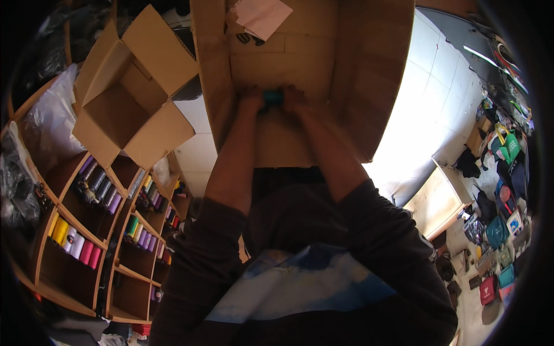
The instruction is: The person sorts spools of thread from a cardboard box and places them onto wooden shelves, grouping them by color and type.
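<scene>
Both my arms reach down into a large cardboard box (369, 63). Deep inside it, a small teal cylinder-like thing (272, 97) lies level between my hands; its exact kind is too dim to make out. My left hand (250, 97) is closed at its left end, and my right hand (294, 98) is closed at its right end. Shadow hides much of the fingers. A pale pink sheet of paper (264, 17) is at the far side of the box, with dark marks on the cardboard below it.
An open, smaller cardboard box (161, 135) stands to the left. Below it, wooden shelving (109, 248) holds several coloured cylinders (75, 242). Clear plastic wrapping (52, 109) hangs at the far left. On the right are a pale wooden board (438, 199) and many bags (497, 232).
</scene>
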{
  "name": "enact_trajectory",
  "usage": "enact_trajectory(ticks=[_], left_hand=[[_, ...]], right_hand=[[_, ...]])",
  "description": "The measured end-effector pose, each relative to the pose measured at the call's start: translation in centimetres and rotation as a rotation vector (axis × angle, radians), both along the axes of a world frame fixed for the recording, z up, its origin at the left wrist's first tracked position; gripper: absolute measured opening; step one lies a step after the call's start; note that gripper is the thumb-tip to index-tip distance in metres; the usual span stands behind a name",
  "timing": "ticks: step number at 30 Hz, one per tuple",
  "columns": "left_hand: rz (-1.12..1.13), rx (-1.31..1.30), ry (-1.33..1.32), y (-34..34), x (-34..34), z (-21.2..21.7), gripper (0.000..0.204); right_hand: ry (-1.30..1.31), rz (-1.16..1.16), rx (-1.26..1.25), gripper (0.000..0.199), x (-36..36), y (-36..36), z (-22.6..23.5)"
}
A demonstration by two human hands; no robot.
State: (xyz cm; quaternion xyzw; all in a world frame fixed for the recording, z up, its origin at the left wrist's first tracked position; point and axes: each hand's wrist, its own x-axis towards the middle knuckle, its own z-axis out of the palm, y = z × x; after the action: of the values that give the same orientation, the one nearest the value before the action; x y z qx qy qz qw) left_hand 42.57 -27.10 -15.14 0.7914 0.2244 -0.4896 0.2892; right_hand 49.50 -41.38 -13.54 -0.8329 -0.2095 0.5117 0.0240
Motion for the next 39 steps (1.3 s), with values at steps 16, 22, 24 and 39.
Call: enact_trajectory(ticks=[16,22,24,39], left_hand=[[-0.056,-0.041,-0.153,1.4,-0.5,0.8,0.052],[0.745,-0.498,-0.235,1.9,0.5,4.7,0.089],[1.01,-0.551,-0.234,1.4,1.4,7.1,0.094],[1.31,-0.556,-0.702,-0.4,2.5,22.7,0.08]], right_hand=[[0.171,-0.089,0.091,0.063,3.2,0.1,0.7],[0.447,-0.708,0.416,0.079,5.9,-2.5,1.6],[0.47,-0.813,0.441,0.082,7.1,-2.3,3.1],[0.567,-0.648,0.813,0.08,10.6,-0.2,17.5]])
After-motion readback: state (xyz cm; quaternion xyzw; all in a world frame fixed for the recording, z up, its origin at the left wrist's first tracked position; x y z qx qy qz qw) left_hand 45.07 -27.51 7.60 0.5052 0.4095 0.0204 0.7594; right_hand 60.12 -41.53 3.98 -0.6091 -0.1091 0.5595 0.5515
